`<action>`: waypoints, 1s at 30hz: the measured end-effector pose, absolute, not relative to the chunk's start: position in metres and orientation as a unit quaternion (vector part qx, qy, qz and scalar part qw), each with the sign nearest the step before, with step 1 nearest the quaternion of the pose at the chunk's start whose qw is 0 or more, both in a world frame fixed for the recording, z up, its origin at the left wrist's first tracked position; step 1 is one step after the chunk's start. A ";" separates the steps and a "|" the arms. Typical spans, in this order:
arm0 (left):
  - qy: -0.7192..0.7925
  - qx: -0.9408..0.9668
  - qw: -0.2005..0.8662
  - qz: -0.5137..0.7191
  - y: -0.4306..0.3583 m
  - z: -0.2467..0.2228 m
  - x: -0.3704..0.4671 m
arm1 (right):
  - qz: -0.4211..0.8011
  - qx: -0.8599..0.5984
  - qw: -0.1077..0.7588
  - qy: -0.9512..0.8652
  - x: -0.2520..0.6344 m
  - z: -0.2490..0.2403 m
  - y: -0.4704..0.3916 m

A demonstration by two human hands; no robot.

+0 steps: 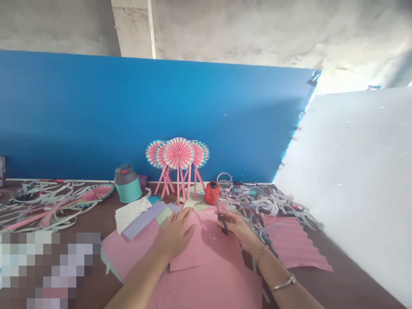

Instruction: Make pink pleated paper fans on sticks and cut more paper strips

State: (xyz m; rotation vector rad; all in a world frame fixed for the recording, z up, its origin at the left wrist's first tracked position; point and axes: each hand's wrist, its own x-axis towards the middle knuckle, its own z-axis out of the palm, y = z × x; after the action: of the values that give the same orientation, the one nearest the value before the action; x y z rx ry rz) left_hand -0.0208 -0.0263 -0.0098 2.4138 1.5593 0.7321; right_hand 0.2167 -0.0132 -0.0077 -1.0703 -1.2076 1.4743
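Note:
Pink paper sheets lie in front of me in overlapping layers. My left hand rests flat on the upper sheet, its fingers stretched out and holding nothing. At the right side of that sheet, my right hand grips a pair of scissors by the dark handles. Their blades point up and away from me, towards a red round thing with a dark top. Whether the blades are parted I cannot tell. Beside my left hand are a purple sheet, a green sheet and a white crumpled piece.
Several pink pleated paper fans on crossed pink sticks stand against the blue partition. A teal and grey container is left of them. Curled paper strips pile up on both sides. Pleated pink paper lies right, near a white panel.

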 end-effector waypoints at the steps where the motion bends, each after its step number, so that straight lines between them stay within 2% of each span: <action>1: 0.530 0.809 0.099 0.236 -0.027 -0.008 -0.020 | 0.598 -0.437 0.458 -0.492 0.217 -0.007 -0.013; 5: 0.539 0.803 0.118 0.227 -0.029 -0.005 -0.019 | 0.593 -0.443 0.453 -0.497 0.216 -0.004 -0.015; 11: 0.516 0.817 0.043 0.254 -0.027 -0.008 -0.022 | 0.591 -0.443 0.445 -0.506 0.215 -0.002 -0.016; 17: 0.498 0.834 0.025 0.236 -0.033 -0.002 -0.017 | 0.580 -0.451 0.438 -0.518 0.216 -0.002 -0.015; 24: 0.462 0.794 -0.038 0.394 -0.040 0.006 -0.015 | 0.528 -0.458 0.396 -0.595 0.218 -0.021 -0.007; 30: 0.508 0.713 0.004 0.483 -0.031 -0.005 -0.023 | 0.378 -0.486 0.300 -0.729 0.213 -0.011 -0.019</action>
State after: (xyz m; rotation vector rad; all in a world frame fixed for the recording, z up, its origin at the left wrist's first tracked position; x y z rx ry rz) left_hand -0.0229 -0.0306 -0.0046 2.2354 1.5917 1.5139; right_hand 0.2129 -0.0190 -0.0108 -1.2890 -1.9341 1.0034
